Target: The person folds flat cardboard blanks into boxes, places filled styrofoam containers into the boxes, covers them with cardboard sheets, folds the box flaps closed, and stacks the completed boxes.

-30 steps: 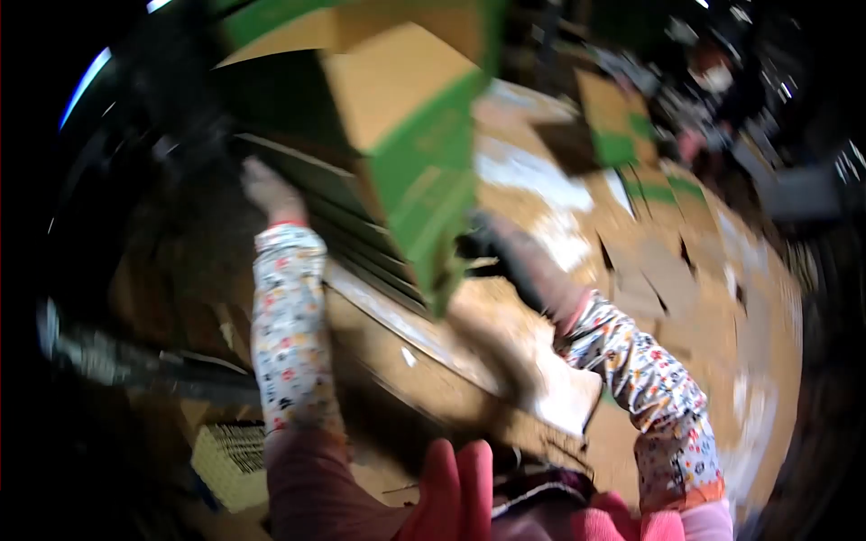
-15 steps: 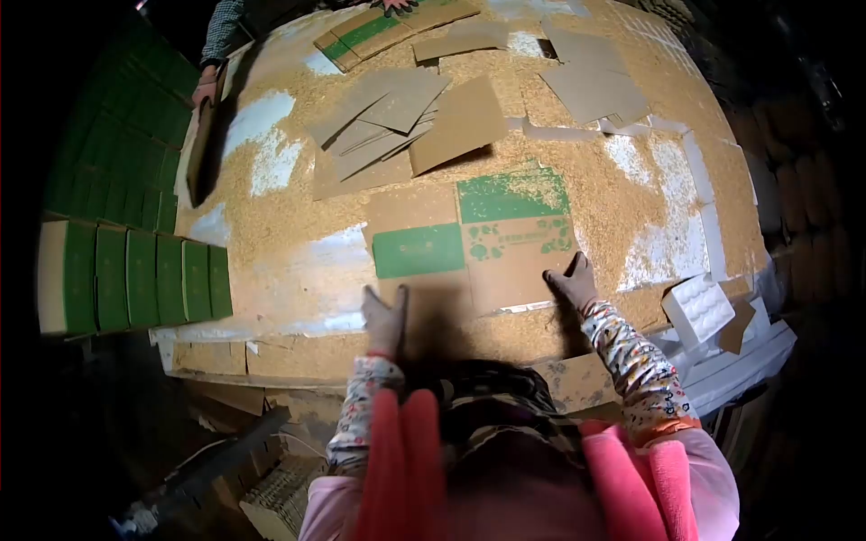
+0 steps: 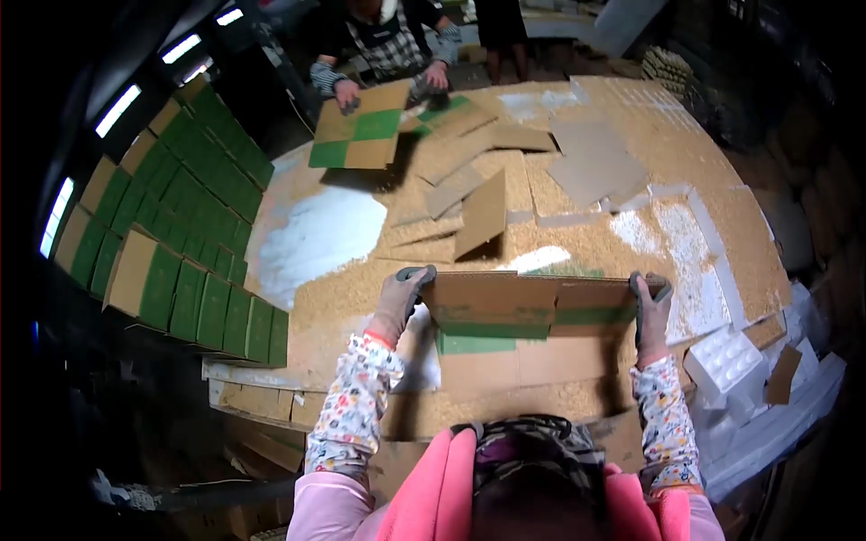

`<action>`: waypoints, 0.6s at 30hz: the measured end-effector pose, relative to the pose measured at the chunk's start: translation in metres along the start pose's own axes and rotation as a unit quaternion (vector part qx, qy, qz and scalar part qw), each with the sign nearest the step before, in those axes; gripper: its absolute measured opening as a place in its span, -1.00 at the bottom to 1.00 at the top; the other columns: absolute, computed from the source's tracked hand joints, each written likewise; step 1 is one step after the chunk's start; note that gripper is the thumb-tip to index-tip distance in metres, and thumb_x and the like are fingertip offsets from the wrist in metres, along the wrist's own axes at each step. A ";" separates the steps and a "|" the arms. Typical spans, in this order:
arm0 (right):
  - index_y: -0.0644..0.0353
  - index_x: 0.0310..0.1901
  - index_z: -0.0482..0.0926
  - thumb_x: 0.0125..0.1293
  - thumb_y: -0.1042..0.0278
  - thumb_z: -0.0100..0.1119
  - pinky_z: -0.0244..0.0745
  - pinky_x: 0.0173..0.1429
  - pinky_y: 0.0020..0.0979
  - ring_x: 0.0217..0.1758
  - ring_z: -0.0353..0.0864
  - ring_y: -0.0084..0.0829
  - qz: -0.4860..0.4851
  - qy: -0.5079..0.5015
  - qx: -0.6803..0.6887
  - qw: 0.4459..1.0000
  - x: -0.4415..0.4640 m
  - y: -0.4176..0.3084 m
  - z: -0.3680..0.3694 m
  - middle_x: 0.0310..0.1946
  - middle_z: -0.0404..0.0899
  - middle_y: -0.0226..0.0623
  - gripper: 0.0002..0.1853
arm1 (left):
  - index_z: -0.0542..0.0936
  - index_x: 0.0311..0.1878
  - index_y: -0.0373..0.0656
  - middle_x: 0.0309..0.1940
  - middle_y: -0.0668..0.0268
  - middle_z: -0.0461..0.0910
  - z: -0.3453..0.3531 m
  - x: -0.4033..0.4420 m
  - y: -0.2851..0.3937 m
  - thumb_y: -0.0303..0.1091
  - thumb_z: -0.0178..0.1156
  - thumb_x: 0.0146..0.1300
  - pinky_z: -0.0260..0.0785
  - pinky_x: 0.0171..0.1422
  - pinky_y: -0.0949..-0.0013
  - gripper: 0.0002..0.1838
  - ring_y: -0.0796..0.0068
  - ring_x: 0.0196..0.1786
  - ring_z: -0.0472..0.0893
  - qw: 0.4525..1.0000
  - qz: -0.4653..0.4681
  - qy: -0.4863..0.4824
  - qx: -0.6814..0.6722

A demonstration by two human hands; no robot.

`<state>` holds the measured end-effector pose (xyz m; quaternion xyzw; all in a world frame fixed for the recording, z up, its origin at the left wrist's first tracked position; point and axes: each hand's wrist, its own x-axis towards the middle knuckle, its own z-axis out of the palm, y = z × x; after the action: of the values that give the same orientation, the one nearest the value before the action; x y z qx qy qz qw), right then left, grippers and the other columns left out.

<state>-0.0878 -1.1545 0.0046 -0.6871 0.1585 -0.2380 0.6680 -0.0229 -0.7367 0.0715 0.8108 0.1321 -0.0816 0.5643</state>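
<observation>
My gloved left hand [image 3: 406, 293] is closed on the left upper edge of a cardboard carton [image 3: 492, 296]. At its right end, my gloved right hand [image 3: 651, 302] grips the same edge. The carton is flattened, brown with green printed panels, and its far edge is raised off the table. A green and brown cardboard panel [image 3: 564, 359] lies below the raised part; whether it belongs to the same carton I cannot tell. Beyond the carton's raised edge a loose brown cardboard sheet [image 3: 483, 215] leans over other sheets.
Sawdust-like bits cover much of the table [image 3: 334, 302]. Across it, another person [image 3: 392, 45] holds a brown and green flattened carton [image 3: 361, 135]. Stacked green boxes [image 3: 212, 311] stand at left. A white moulded tray [image 3: 724, 361] sits at the right edge.
Both hands have taken hold of the flattened carton and lifted its far edge. The view has tilted up. Across the table, the other person now holds up a carton.
</observation>
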 end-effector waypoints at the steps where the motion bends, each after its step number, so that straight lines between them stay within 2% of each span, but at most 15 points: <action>1: 0.30 0.03 0.35 0.24 0.33 0.27 0.40 0.09 -0.44 0.01 0.43 -0.45 -0.026 -0.028 0.031 0.999 -0.014 -0.032 0.017 -0.07 0.43 -0.25 -0.59 | 0.64 -0.33 -0.25 -0.44 0.19 0.64 -0.011 0.019 0.000 -0.08 0.20 0.20 0.43 -0.25 0.36 -0.64 0.40 -0.38 0.60 1.000 0.000 0.010 0.000; 2: 0.33 0.04 0.34 0.21 0.33 0.28 0.41 0.08 -0.43 0.00 0.47 -0.41 0.012 -0.075 0.122 0.990 -0.021 -0.059 0.031 -0.06 0.42 -0.22 -0.55 | 0.64 -0.35 -0.25 -0.44 0.11 0.64 -0.019 0.039 0.000 -0.03 0.18 0.20 0.45 -0.23 0.32 -0.60 0.33 -0.36 0.63 1.000 0.002 0.018 -0.002; 4: 0.37 0.01 0.37 0.21 0.29 0.20 0.43 0.01 -0.43 -0.10 0.51 -0.41 0.025 -0.111 -0.003 0.994 0.004 -0.030 0.023 -0.19 0.52 -0.22 -0.57 | 0.66 -0.32 -0.21 -0.40 0.04 0.64 -0.015 0.022 0.034 0.05 0.10 0.22 0.45 -0.16 0.23 -0.55 0.19 -0.27 0.66 0.981 0.056 -0.017 0.185; 5: 0.40 0.00 0.38 0.20 0.27 0.16 0.44 -0.02 -0.43 -0.15 0.53 -0.41 0.029 -0.130 -0.066 0.989 0.016 -0.016 0.019 -0.25 0.56 -0.22 -0.57 | 0.67 -0.29 -0.15 -0.33 0.09 0.65 0.007 -0.007 0.047 0.07 0.03 0.23 0.45 -0.08 0.17 -0.55 0.13 -0.20 0.64 0.914 0.197 -0.022 0.354; 6: 0.41 0.08 0.34 0.21 0.19 0.17 0.39 0.07 -0.40 -0.05 0.50 -0.34 0.023 -0.121 -0.052 0.991 0.022 -0.003 0.030 -0.12 0.52 -0.13 -0.48 | 0.67 -0.29 -0.11 -0.23 0.12 0.65 0.027 -0.049 0.075 0.10 0.01 0.22 0.43 0.02 0.12 -0.54 0.09 -0.11 0.62 0.824 0.207 -0.106 0.516; 7: 0.42 0.16 0.31 0.23 0.10 0.19 0.34 0.16 -0.36 0.05 0.47 -0.27 0.016 -0.112 -0.039 0.993 0.028 0.011 0.041 0.01 0.49 -0.05 -0.38 | 0.66 -0.28 -0.14 -0.22 0.12 0.65 0.049 -0.071 0.074 0.13 -0.04 0.24 0.42 0.05 0.13 -0.49 0.11 -0.07 0.61 0.740 0.259 -0.178 0.594; 8: 0.40 0.20 0.30 0.24 0.05 0.18 0.28 0.24 -0.33 0.15 0.41 -0.23 -0.020 -0.077 -0.060 0.995 0.028 0.022 0.061 0.13 0.42 -0.02 -0.34 | 0.65 -0.26 -0.16 -0.30 0.00 0.62 0.074 -0.059 0.028 0.19 -0.10 0.28 0.38 0.04 0.05 -0.43 0.01 -0.14 0.59 0.754 0.319 -0.254 0.515; 10: 0.40 0.34 0.08 0.17 -0.06 0.24 0.13 0.39 -0.29 0.29 0.30 -0.08 -0.024 -0.149 -0.135 0.979 0.014 0.033 0.088 0.24 0.29 0.11 -0.10 | 0.60 0.00 -0.17 -0.07 -0.08 0.57 0.087 -0.068 0.037 0.26 -0.14 0.30 0.30 0.23 0.14 -0.34 0.00 0.07 0.52 0.747 0.149 -0.456 0.460; 11: 0.40 0.35 0.04 0.10 -0.10 0.30 0.08 0.41 -0.28 0.33 0.23 -0.04 -0.034 -0.175 -0.254 0.951 -0.004 0.013 0.091 0.26 0.24 0.14 -0.02 | 0.49 0.15 -0.14 0.10 -0.06 0.46 0.085 -0.064 0.011 0.30 -0.14 0.29 0.20 0.33 0.18 -0.30 0.04 0.21 0.41 0.749 0.201 -0.493 0.395; 13: 0.37 0.38 -0.02 -0.05 -0.18 0.39 0.03 0.45 -0.26 0.41 0.13 0.01 -0.021 -0.197 -0.467 0.862 -0.008 -0.013 0.084 0.30 0.17 0.17 0.14 | 0.28 0.34 -0.13 0.30 -0.05 0.27 0.078 -0.055 -0.010 0.36 -0.08 0.21 0.03 0.45 0.19 -0.16 0.02 0.37 0.24 0.791 0.247 -0.434 0.354; 14: 0.34 0.39 -0.05 -0.12 -0.22 0.42 0.03 0.46 -0.25 0.43 0.09 0.02 0.013 -0.207 -0.557 0.804 -0.006 -0.009 0.078 0.32 0.15 0.18 0.21 | 0.19 0.37 -0.17 0.33 -0.06 0.21 0.071 -0.067 -0.007 0.39 -0.02 0.15 -0.04 0.47 0.16 -0.07 -0.03 0.39 0.17 0.833 0.230 -0.341 0.371; 15: 0.38 0.38 0.06 -0.04 -0.22 0.34 -0.09 0.49 -0.18 0.42 0.10 -0.03 -0.022 -0.236 -0.567 0.789 0.003 0.003 0.072 0.37 0.13 0.07 0.10 | 0.10 0.41 -0.20 0.37 -0.07 0.14 0.068 -0.079 -0.003 0.42 0.05 0.08 -0.10 0.49 0.12 0.02 -0.09 0.42 0.11 0.867 0.209 -0.245 0.381; 16: 0.34 0.32 0.20 -0.02 -0.23 0.33 0.05 0.43 -0.27 0.34 0.25 -0.16 0.011 -0.397 -0.430 0.811 0.040 0.007 0.058 0.28 0.29 -0.03 0.01 | 0.01 0.44 -0.23 0.40 -0.08 0.07 0.070 -0.088 -0.005 0.44 0.11 0.02 -0.16 0.52 0.09 0.13 -0.15 0.44 0.04 0.892 0.180 -0.153 0.385; 17: 0.30 0.27 0.33 0.00 -0.24 0.32 0.19 0.37 -0.36 0.26 0.39 -0.29 0.065 -0.543 -0.262 0.795 0.063 0.002 0.053 0.19 0.45 -0.13 -0.08 | 0.01 0.42 -0.27 0.38 -0.10 0.08 0.074 -0.070 -0.032 0.40 0.19 -0.02 -0.11 0.49 0.09 0.16 -0.13 0.43 0.07 0.922 0.104 -0.109 0.356; 18: 0.20 0.13 0.52 0.03 -0.23 0.31 0.37 0.20 -0.49 0.05 0.55 -0.47 0.152 -0.576 -0.428 0.679 0.070 -0.093 0.061 -0.05 0.63 -0.28 -0.25 | 0.01 0.41 -0.31 0.36 -0.12 0.10 0.080 -0.044 -0.062 0.36 0.27 -0.06 -0.06 0.47 0.08 0.18 -0.11 0.42 0.10 0.943 0.028 -0.061 0.326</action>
<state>-0.0058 -1.1352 0.1057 -0.8657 -0.0708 0.4039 0.2871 -0.0822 -0.7964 0.0003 0.9472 0.0410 -0.1539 0.2783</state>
